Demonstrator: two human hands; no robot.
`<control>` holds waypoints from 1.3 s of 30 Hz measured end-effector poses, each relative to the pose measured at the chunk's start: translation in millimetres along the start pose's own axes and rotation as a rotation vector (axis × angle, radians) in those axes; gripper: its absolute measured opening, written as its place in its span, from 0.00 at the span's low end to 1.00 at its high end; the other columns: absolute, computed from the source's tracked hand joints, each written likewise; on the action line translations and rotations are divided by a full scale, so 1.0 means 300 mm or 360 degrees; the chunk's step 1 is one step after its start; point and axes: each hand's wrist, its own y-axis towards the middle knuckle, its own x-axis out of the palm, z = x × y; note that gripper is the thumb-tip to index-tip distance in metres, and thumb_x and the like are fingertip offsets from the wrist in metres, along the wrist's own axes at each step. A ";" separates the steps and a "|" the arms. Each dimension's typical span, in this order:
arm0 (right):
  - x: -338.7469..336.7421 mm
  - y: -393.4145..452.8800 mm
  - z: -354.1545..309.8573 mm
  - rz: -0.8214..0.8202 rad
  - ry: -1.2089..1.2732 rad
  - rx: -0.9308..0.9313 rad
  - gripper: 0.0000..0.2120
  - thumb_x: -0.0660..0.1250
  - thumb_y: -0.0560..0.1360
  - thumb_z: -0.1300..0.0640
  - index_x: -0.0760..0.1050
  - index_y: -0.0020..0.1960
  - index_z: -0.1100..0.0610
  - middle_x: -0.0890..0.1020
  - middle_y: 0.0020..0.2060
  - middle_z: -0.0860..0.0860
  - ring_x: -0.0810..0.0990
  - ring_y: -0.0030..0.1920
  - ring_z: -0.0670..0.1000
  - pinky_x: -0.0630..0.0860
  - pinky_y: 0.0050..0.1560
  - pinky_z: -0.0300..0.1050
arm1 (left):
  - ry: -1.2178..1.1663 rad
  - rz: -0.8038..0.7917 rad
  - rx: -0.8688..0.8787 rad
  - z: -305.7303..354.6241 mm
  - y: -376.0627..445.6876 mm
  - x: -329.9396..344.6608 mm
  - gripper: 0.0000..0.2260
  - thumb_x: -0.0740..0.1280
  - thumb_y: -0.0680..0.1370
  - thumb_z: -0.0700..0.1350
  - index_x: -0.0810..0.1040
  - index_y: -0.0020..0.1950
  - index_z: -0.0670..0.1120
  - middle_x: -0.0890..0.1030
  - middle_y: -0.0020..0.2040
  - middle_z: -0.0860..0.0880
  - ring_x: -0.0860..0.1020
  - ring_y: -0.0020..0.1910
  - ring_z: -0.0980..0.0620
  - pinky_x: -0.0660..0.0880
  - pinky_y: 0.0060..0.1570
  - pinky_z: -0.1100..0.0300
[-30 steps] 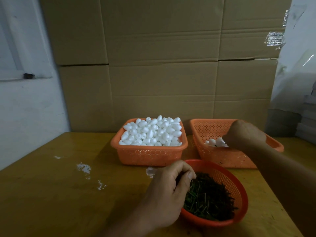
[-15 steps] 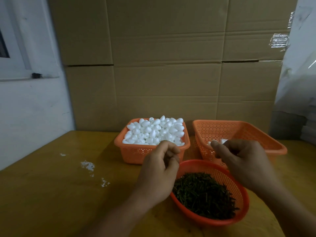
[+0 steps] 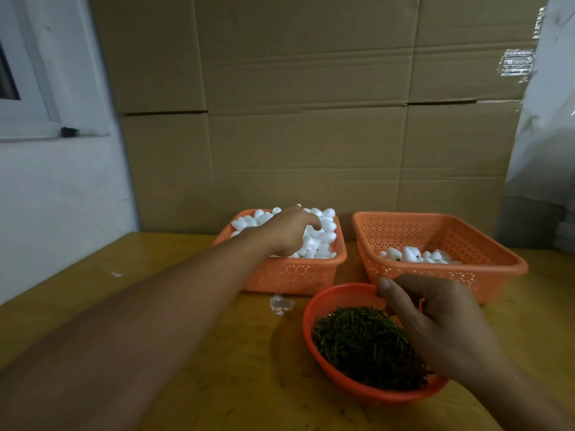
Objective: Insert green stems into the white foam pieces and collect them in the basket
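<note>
An orange rectangular basket (image 3: 280, 275) at the back left is heaped with white foam pieces (image 3: 326, 231). My left hand (image 3: 287, 233) reaches into that heap, fingertips buried among the pieces; a grip cannot be made out. To the right, a second orange basket (image 3: 485, 256) holds a few foam pieces (image 3: 410, 255). In front, a round orange basket (image 3: 314, 309) is full of green stems (image 3: 357, 340). Over its right side hovers my right hand (image 3: 435, 325), fingers curled under and thumb forward; what lies inside the fingers is hidden.
Everything stands on a yellow wooden table (image 3: 155, 300) with white crumbs (image 3: 281, 303) near the baskets. Stacked cardboard boxes (image 3: 311, 119) rise right behind the baskets. A white wall (image 3: 62, 197) is at the left.
My left hand left the stem basket, met my right hand above it, then stretched forward into the foam heap. My right hand came back from the right basket to above the stems.
</note>
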 end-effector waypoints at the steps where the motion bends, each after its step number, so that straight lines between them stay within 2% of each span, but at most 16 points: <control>1: -0.002 0.001 0.001 0.0009 -0.0006 0.0008 0.24 0.61 0.78 0.41 0.75 0.32 0.57 0.75 0.24 0.54 0.73 0.24 0.52 0.70 0.26 0.53 | 0.0095 -0.0070 0.0001 0.000 0.012 -0.003 0.25 0.61 0.78 0.40 0.70 0.67 0.67 0.64 0.76 0.59 0.65 0.73 0.51 0.63 0.65 0.51; 3: -0.003 0.001 0.001 0.0012 -0.0008 0.0016 0.24 0.60 0.77 0.40 0.75 0.32 0.56 0.75 0.24 0.54 0.73 0.24 0.52 0.71 0.27 0.54 | 0.0224 -0.0176 -0.0005 0.010 0.026 -0.010 0.26 0.62 0.78 0.40 0.67 0.66 0.71 0.60 0.77 0.58 0.62 0.76 0.45 0.64 0.66 0.41; 5: -0.003 0.000 -0.002 0.0013 -0.0009 0.0014 0.24 0.61 0.77 0.40 0.76 0.32 0.56 0.75 0.23 0.54 0.73 0.24 0.52 0.72 0.27 0.55 | 0.0242 -0.0211 0.0009 0.031 0.030 -0.020 0.25 0.60 0.78 0.42 0.66 0.62 0.73 0.60 0.77 0.59 0.63 0.74 0.41 0.65 0.64 0.37; 8: -0.003 0.000 -0.005 0.0014 -0.0012 0.0011 0.24 0.61 0.77 0.40 0.75 0.32 0.56 0.75 0.23 0.53 0.73 0.24 0.52 0.72 0.27 0.56 | 0.0241 -0.0184 0.0032 0.060 0.030 -0.025 0.19 0.56 0.74 0.48 0.72 0.57 0.69 0.67 0.71 0.60 0.68 0.69 0.43 0.64 0.58 0.43; 10: -0.002 0.000 -0.006 0.0014 0.0002 0.0017 0.24 0.61 0.77 0.40 0.74 0.31 0.55 0.74 0.23 0.53 0.73 0.24 0.52 0.72 0.27 0.56 | 0.0184 -0.0221 -0.0031 0.066 0.034 -0.024 0.21 0.53 0.70 0.52 0.72 0.59 0.67 0.68 0.71 0.60 0.67 0.71 0.46 0.62 0.55 0.46; 12: -0.001 0.000 -0.006 0.0005 0.0005 0.0025 0.24 0.61 0.77 0.39 0.73 0.30 0.55 0.73 0.22 0.52 0.72 0.23 0.51 0.72 0.27 0.56 | 0.0186 -0.0250 -0.0076 0.065 0.032 -0.022 0.23 0.53 0.67 0.53 0.72 0.60 0.65 0.68 0.72 0.56 0.66 0.72 0.45 0.64 0.57 0.43; 14: 0.001 0.000 -0.006 -0.0011 -0.0010 0.0042 0.25 0.60 0.76 0.38 0.72 0.30 0.55 0.73 0.22 0.53 0.72 0.23 0.51 0.72 0.27 0.56 | 0.0299 -0.0249 -0.0093 0.062 0.030 -0.023 0.10 0.58 0.74 0.49 0.72 0.52 0.62 0.71 0.69 0.49 0.69 0.69 0.40 0.69 0.58 0.39; 15: 0.002 0.000 -0.006 -0.0019 -0.0013 0.0048 0.25 0.60 0.76 0.38 0.73 0.30 0.55 0.73 0.22 0.53 0.72 0.23 0.51 0.72 0.27 0.56 | 0.0350 -0.0210 -0.0079 0.057 0.031 -0.020 0.08 0.60 0.77 0.47 0.71 0.49 0.62 0.72 0.68 0.47 0.70 0.68 0.39 0.70 0.59 0.38; 20: 0.005 -0.006 -0.011 -0.0070 -0.0012 0.0069 0.23 0.61 0.77 0.39 0.72 0.30 0.53 0.74 0.23 0.52 0.72 0.23 0.51 0.72 0.27 0.56 | 0.0313 -0.0240 -0.0038 0.035 0.036 -0.003 0.15 0.59 0.80 0.49 0.72 0.67 0.53 0.70 0.73 0.44 0.65 0.74 0.41 0.65 0.68 0.38; 22: 0.004 -0.007 -0.012 -0.0079 -0.0022 0.0076 0.22 0.62 0.77 0.40 0.72 0.30 0.53 0.74 0.23 0.52 0.72 0.23 0.51 0.72 0.28 0.57 | 0.0342 -0.0178 0.0010 0.034 0.030 -0.003 0.10 0.62 0.81 0.49 0.78 0.60 0.55 0.70 0.73 0.49 0.66 0.74 0.44 0.65 0.68 0.41; 23: 0.004 -0.006 -0.013 -0.0082 -0.0018 0.0083 0.22 0.62 0.76 0.40 0.73 0.31 0.53 0.74 0.23 0.53 0.72 0.23 0.51 0.72 0.28 0.57 | 0.0331 -0.0114 0.0034 0.030 0.025 -0.001 0.06 0.63 0.81 0.48 0.79 0.52 0.56 0.74 0.66 0.52 0.68 0.72 0.46 0.66 0.66 0.43; 25: 0.002 -0.006 -0.015 -0.0089 -0.0014 0.0093 0.22 0.62 0.76 0.39 0.73 0.31 0.53 0.75 0.24 0.53 0.72 0.24 0.51 0.72 0.28 0.57 | 0.0218 0.0043 0.0114 0.031 0.005 -0.003 0.08 0.65 0.80 0.45 0.76 0.41 0.54 0.74 0.46 0.57 0.75 0.60 0.51 0.70 0.61 0.46; 27: 0.001 -0.007 -0.017 -0.0094 -0.0024 0.0092 0.22 0.61 0.76 0.39 0.73 0.31 0.54 0.74 0.23 0.52 0.72 0.24 0.51 0.73 0.29 0.57 | -0.0020 0.0166 0.0147 0.036 -0.013 -0.006 0.07 0.66 0.79 0.44 0.76 0.42 0.53 0.73 0.38 0.57 0.75 0.48 0.54 0.73 0.59 0.45; 29: 0.000 -0.007 -0.017 -0.0103 -0.0023 0.0091 0.22 0.61 0.76 0.39 0.73 0.31 0.54 0.74 0.23 0.52 0.72 0.24 0.50 0.72 0.28 0.58 | -0.0269 0.0289 0.0173 0.056 -0.038 -0.013 0.02 0.66 0.79 0.44 0.78 0.47 0.49 0.78 0.40 0.55 0.77 0.44 0.54 0.74 0.57 0.46; 31: 0.001 -0.008 -0.017 -0.0110 -0.0011 0.0096 0.22 0.62 0.76 0.39 0.73 0.31 0.53 0.74 0.23 0.53 0.72 0.24 0.51 0.72 0.28 0.58 | -0.0515 0.0369 0.0199 0.089 -0.073 -0.021 0.02 0.68 0.78 0.43 0.78 0.50 0.48 0.82 0.44 0.53 0.81 0.45 0.53 0.77 0.53 0.48; 39: 0.000 -0.009 -0.023 -0.0106 -0.0012 0.0086 0.21 0.63 0.77 0.41 0.70 0.30 0.51 0.72 0.22 0.50 0.71 0.23 0.49 0.70 0.27 0.54 | -0.1270 0.0559 0.0321 0.199 -0.248 -0.029 0.07 0.72 0.77 0.37 0.78 0.53 0.42 0.84 0.49 0.49 0.83 0.49 0.52 0.80 0.51 0.59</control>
